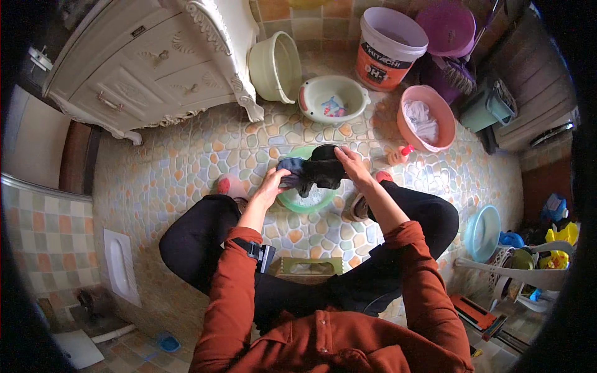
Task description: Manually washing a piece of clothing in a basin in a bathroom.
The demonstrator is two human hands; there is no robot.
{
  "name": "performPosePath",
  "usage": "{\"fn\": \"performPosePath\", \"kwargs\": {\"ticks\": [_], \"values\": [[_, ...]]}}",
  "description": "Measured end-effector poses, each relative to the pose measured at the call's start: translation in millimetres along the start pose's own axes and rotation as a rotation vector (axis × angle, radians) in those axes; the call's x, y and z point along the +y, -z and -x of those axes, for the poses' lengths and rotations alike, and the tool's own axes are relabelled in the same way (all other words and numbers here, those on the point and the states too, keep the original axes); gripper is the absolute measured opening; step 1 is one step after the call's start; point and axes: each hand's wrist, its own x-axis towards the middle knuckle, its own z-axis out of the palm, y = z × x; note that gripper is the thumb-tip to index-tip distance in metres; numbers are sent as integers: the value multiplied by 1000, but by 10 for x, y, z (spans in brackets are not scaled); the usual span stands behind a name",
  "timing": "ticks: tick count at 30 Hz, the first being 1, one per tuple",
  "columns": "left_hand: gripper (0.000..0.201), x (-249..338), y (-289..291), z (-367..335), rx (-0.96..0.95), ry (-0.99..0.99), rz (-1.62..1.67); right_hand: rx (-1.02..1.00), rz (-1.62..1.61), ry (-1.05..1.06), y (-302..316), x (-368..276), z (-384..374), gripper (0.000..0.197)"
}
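A wet-looking dark cloth (324,168), black on the right and dark blue on the left, is held up over a light green basin (309,210). Whitish suds (303,198) float on the water in the basin. My left hand (272,185) is closed on the bluish end of the cloth. On the other side, my right hand (352,164) pinches the black part by its upper right edge. Whether this is one piece or two, I cannot tell. The basin stands on the floor between my feet, partly hidden by the cloth.
Beyond stand a pale tub (275,68), a small whitish basin (336,99), a large bucket (390,50) and a pink basin (443,124) with white cloth. Near my right foot is a red-capped bottle (400,155). A carved white cabinet (149,62) fills the far left.
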Motion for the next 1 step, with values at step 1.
{"fn": "performPosePath", "kwargs": {"ticks": [1], "values": [[31,-13,20,-28,-21,-15,-47,0,-5,-1,-7,2,-4,38]]}}
